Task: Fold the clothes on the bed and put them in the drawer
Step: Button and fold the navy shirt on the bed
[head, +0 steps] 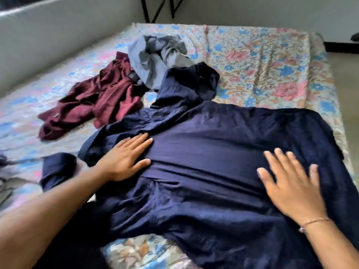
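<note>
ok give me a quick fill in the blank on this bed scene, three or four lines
1. Both hands, left hand and right hand, lie flat on the ____ garment.
2. The crumpled maroon garment lies to that garment's ____.
3. The grey garment lies ____ from the person than the maroon one.
4. The bedsheet has a ____ print.

Missing words: navy; left; farther; floral

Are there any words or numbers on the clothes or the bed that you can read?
None can be read.
Navy shirt, under both flat hands (left hand, right hand): plain, no print showing.
Maroon garment and grey garment: crumpled, no label showing.
Bedsheet: only a flower pattern.
</note>
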Tool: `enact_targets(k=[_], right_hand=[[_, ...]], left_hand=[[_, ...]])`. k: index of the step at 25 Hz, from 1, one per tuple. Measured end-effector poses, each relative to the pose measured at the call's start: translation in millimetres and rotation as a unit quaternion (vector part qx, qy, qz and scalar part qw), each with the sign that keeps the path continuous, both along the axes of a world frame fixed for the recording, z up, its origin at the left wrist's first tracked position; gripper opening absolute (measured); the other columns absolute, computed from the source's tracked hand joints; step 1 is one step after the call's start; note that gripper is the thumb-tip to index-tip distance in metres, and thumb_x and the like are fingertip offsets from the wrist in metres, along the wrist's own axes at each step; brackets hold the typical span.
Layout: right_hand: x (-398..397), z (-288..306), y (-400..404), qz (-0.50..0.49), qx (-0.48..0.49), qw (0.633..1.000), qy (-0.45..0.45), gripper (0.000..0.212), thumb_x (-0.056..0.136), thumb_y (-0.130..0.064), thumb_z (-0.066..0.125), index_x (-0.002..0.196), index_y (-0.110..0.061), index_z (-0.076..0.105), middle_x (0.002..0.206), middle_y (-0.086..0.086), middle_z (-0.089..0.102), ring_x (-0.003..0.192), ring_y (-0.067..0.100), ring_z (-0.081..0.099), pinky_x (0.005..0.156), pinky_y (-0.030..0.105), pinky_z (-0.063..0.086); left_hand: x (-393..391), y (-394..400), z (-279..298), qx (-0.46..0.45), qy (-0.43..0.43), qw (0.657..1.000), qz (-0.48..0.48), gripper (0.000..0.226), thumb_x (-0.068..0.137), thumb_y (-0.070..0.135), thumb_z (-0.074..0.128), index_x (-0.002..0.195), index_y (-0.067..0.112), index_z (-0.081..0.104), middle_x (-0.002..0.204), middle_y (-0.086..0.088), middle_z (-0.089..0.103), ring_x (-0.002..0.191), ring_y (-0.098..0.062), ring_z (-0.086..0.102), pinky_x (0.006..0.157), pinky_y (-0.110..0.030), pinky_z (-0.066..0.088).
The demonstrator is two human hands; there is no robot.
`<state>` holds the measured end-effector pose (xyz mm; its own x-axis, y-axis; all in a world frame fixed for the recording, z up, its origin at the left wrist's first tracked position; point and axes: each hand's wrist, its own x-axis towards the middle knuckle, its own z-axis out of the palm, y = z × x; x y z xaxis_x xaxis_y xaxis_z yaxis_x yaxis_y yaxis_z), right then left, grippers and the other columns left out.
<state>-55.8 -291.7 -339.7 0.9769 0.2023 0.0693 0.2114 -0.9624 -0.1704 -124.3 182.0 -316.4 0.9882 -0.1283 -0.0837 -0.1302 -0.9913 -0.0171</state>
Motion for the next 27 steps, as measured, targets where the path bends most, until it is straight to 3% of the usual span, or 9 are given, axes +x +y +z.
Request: enact_targets(k=[3,5,8,11,14,17,21,23,27], right_hand=[[10,14,-33,-0.090,-0.028,0.993,0.075,0.090,0.085,-0.078,0.005,0.162,-0.036,0.024,0.172,-0.009,0.013,0.158,0.016,0.010,0.124,0.061,0.009],[-6,35,-29,-0.125,-0.032,0.988,0.079,0.095,0.086,-0.080,0.005,0.162,-0.028,0.027,0.172,-0.001,0.012,0.158,0.020,0.010,0.123,0.063,0.010],[-81,44,5,0.092,0.072,0.991,-0.059,0.067,0.099,-0.059,0.040,0.150,-0.017,0.050,0.165,0.008,0.035,0.151,0.026,0.034,0.120,0.058,0.025],[-147,30,49,0.307,0.056,0.950,0.013,0.064,0.103,-0.063,0.032,0.159,-0.032,0.036,0.170,-0.009,0.020,0.157,0.010,0.017,0.128,0.045,0.009],[-154,12,67,0.269,-0.022,0.961,0.060,0.072,0.099,-0.076,0.009,0.163,-0.043,0.009,0.171,-0.016,0.000,0.156,0.002,-0.008,0.127,0.043,-0.008],[-149,11,64,0.259,-0.034,0.962,0.074,0.072,0.096,-0.078,0.006,0.161,-0.047,0.003,0.169,-0.020,-0.006,0.155,0.000,-0.014,0.127,0.045,-0.011],[-145,14,35,0.191,0.061,0.977,0.070,0.075,0.095,-0.074,0.011,0.161,-0.041,0.025,0.167,-0.020,0.014,0.156,0.000,0.007,0.128,0.039,-0.001],[-139,10,10,0.098,0.121,0.987,0.045,0.075,0.095,-0.068,0.018,0.156,-0.030,0.042,0.164,-0.010,0.034,0.153,0.009,0.026,0.127,0.040,0.013],[-144,-3,-45,0.082,0.052,0.995,0.023,0.073,0.096,-0.065,0.022,0.158,-0.029,0.038,0.168,-0.006,0.028,0.156,0.012,0.020,0.128,0.041,0.013]], left_hand=[[7,47,21,0.002,0.009,0.994,0.113,0.113,0.078,0.095,-0.009,0.164,0.030,0.026,0.174,0.003,0.013,0.161,-0.014,0.006,0.129,-0.052,0.006],[-4,27,49,-0.023,-0.020,0.996,0.079,0.098,0.089,0.086,0.015,0.154,0.020,0.048,0.166,-0.009,0.036,0.156,-0.028,0.029,0.124,-0.052,0.021],[-68,-26,52,-0.129,-0.080,0.966,-0.211,0.060,0.099,0.065,0.049,0.134,0.019,0.062,0.137,-0.004,0.059,0.125,-0.024,0.056,0.104,-0.038,0.044],[-113,-19,47,0.001,0.028,0.957,-0.290,0.060,0.096,0.075,0.046,0.134,0.029,0.056,0.135,0.005,0.056,0.122,-0.018,0.054,0.099,-0.036,0.048],[-129,-6,47,-0.023,0.014,0.970,-0.243,0.026,0.100,0.053,0.058,0.108,0.029,0.053,0.105,0.007,0.066,0.102,-0.020,0.064,0.086,-0.036,0.051],[-145,-7,70,-0.085,0.089,0.975,-0.183,0.028,0.092,0.058,0.067,0.100,0.035,0.053,0.080,0.012,0.064,0.073,-0.011,0.060,0.065,-0.029,0.044],[-156,-15,89,-0.285,0.308,0.907,-0.025,0.038,0.090,0.067,0.066,0.099,0.030,0.071,0.088,0.009,0.071,0.077,-0.003,0.062,0.074,-0.022,0.048],[-138,7,94,-0.384,0.253,0.881,0.108,0.050,0.088,0.063,0.071,0.098,0.014,0.077,0.091,-0.005,0.075,0.078,-0.009,0.067,0.074,-0.019,0.052],[-83,63,70,-0.340,0.145,0.838,0.401,0.039,0.101,0.039,0.066,0.087,0.004,0.055,0.063,-0.014,0.050,0.046,-0.021,0.045,0.053,-0.025,0.039]])
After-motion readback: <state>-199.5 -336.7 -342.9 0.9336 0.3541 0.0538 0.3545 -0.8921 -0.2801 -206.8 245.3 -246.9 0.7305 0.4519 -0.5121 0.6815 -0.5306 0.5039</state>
